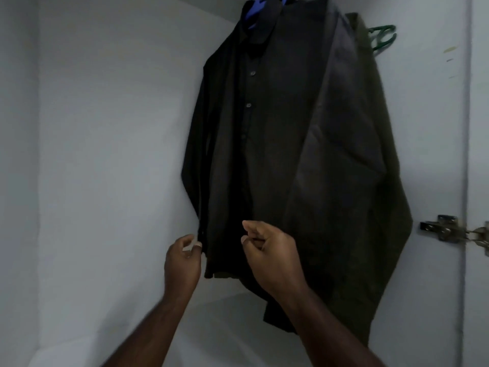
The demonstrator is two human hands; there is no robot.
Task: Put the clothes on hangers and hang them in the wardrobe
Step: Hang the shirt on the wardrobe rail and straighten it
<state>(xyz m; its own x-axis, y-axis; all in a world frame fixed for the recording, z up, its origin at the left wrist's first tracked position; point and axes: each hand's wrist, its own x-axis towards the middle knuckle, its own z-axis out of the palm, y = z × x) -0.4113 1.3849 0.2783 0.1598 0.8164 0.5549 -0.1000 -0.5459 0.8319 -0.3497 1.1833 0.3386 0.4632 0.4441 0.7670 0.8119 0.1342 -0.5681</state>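
A black button-front shirt (264,144), collared, is hung on a blue hanger (255,14) inside the white wardrobe (105,128); a dark green garment (383,207) on a green hanger (382,38) is seen behind it at 3 o'clock. The shirt's lower side edge is pinched by the left hand (182,256). The right hand (270,250) is held loosely curled before the hem at 6 o'clock; contact cannot be told.

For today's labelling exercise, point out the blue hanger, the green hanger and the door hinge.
blue hanger (254,21), head view, on its arm left of the shirt collar.
green hanger (383,35), head view, on its exposed end at the right.
door hinge (444,229), head view, on its metal plate.
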